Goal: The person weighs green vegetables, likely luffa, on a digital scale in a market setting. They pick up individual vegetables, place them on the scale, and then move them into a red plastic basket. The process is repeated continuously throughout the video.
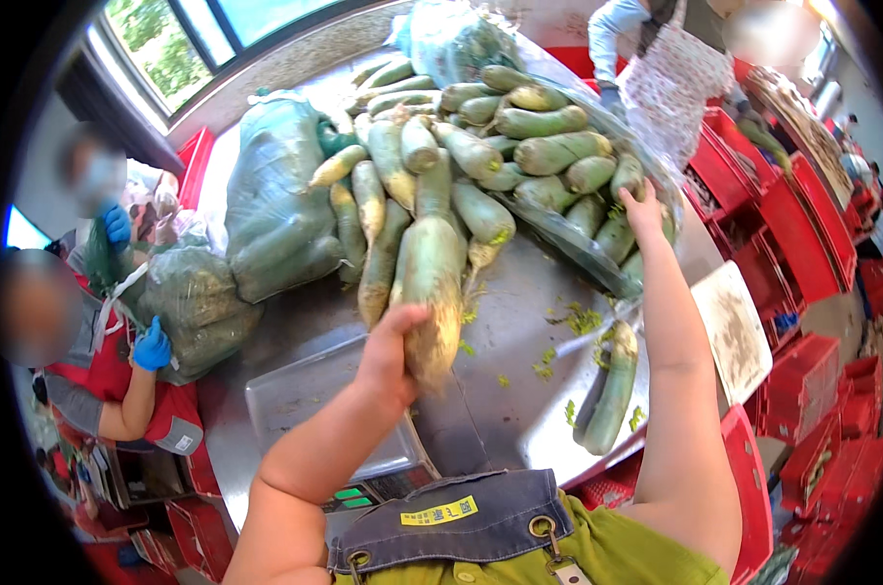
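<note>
Hold the long, thick green radish (pixel 435 263) at frame centre firmly, the left hand (pixel 390 353) closed round its pale tapered end, and work the right hand (pixel 642 213), fingers apart beside the heaped green radishes (pixel 562 152), upper right, gently so none roll.

produce-packing workroom: heaped radishes (pixel 563 153), red crates (pixel 802 380), gloved co-workers (pixel 173 414)

head | left fisheye, head-worn | faces down and forward over hands (pixel 390 357) | near, wide
</note>
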`<state>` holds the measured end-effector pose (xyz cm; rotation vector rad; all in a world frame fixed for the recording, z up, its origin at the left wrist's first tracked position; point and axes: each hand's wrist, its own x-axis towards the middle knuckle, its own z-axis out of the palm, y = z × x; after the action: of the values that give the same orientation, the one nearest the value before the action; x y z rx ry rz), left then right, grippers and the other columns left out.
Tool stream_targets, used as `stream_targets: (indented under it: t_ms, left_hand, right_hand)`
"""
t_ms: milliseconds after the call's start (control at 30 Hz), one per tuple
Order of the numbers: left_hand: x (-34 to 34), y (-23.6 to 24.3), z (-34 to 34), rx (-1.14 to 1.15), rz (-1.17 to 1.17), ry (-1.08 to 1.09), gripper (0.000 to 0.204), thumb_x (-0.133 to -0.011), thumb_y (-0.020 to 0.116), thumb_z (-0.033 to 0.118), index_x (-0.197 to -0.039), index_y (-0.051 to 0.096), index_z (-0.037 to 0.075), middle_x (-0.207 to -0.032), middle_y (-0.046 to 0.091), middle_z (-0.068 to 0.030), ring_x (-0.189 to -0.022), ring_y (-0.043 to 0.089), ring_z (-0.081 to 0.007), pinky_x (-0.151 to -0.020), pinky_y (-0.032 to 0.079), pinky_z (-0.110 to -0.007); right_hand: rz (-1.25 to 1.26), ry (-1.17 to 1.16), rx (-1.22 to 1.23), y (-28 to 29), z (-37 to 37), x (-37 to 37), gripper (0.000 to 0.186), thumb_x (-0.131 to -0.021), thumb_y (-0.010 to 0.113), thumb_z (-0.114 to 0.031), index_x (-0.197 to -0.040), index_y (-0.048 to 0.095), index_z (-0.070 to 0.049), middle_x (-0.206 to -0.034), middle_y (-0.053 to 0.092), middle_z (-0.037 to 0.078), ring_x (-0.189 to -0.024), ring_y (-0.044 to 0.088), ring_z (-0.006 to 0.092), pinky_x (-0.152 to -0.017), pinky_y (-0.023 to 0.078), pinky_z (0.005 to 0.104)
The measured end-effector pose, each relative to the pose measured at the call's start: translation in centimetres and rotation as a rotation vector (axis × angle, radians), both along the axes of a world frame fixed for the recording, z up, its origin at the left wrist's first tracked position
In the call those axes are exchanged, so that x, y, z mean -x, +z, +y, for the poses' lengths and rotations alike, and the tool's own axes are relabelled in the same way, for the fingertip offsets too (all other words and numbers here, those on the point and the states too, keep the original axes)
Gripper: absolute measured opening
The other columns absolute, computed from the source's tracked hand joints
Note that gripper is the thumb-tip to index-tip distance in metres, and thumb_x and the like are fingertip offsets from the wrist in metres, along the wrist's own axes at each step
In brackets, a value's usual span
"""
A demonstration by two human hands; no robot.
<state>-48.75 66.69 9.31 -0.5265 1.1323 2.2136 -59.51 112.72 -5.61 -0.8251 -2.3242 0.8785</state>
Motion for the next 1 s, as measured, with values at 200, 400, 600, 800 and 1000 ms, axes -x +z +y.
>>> stream_targets:
  t_ms: [200, 400, 600, 800, 1000]
  left_hand:
    - [16.5, -2.6, -3.4, 0.245, 0.535, 0.234, 0.049, -0.077, 0.067, 0.012, -0.121, 0.047, 0.002, -0.108, 0.059, -0.0104, -0.092, 0.059, -0.021, -0.075, 0.049, -0.034]
    - [12.6, -5.3, -3.5, 0.658, 0.93, -0.154, 0.052, -0.08, 0.067, 0.02, -0.125, 0.05, -0.001, -0.125, 0.052, -0.0153, -0.116, 0.049, -0.0223, -0.096, 0.04, -0.035]
    - [-4.0, -6.6, -18.9, 1.447, 1.157, 0.143, 0.031, -0.076, 0.067, 0.014, -0.104, 0.063, 0.004, -0.11, 0.059, -0.0127, -0.105, 0.054, -0.0286, -0.088, 0.045, -0.037]
    - [-14.9, -16.7, -42.4, 0.851, 0.167, 0.562, 0.032, -0.094, 0.045, 0.029, -0.106, 0.061, 0.004, -0.092, 0.063, -0.0062, -0.082, 0.058, -0.0168, -0.079, 0.047, -0.033]
    - [-18.5, -24.1, -39.8, 0.297, -0.129, 0.392, 0.038, -0.089, 0.05, 0.034, -0.11, 0.061, 0.005, -0.104, 0.065, -0.0122, -0.095, 0.062, -0.0262, -0.088, 0.047, -0.042]
  right_hand:
    - [-0.275, -0.04, -0.136, 1.2, -2.4, 4.8, 0.075, -0.073, 0.066, -0.048, -0.136, 0.041, -0.015, -0.115, 0.058, 0.024, -0.107, 0.056, 0.0374, -0.091, 0.044, 0.0434]
    - [-0.014, -0.054, -0.106, -2.7, 5.0, 3.9, 0.066, -0.074, 0.068, -0.037, -0.127, 0.048, -0.005, -0.115, 0.058, 0.022, -0.105, 0.056, 0.0322, -0.093, 0.042, 0.0386]
    - [0.382, 0.008, 0.991, 4.2, -2.4, -3.8, 0.044, -0.089, 0.052, -0.026, -0.126, 0.046, -0.004, -0.119, 0.052, 0.012, -0.1, 0.054, 0.0264, -0.072, 0.053, 0.0417]
    - [0.543, 0.183, 1.462, 3.7, -7.6, -14.9, 0.039, -0.085, 0.052, -0.027, -0.118, 0.051, -0.005, -0.111, 0.058, 0.014, -0.093, 0.058, 0.0318, -0.075, 0.052, 0.0443]
    - [0.28, 0.473, 1.716, 5.2, -20.8, -24.7, 0.047, -0.081, 0.056, -0.028, -0.118, 0.048, 0.0, -0.111, 0.057, 0.018, -0.094, 0.057, 0.0348, -0.082, 0.05, 0.0433]
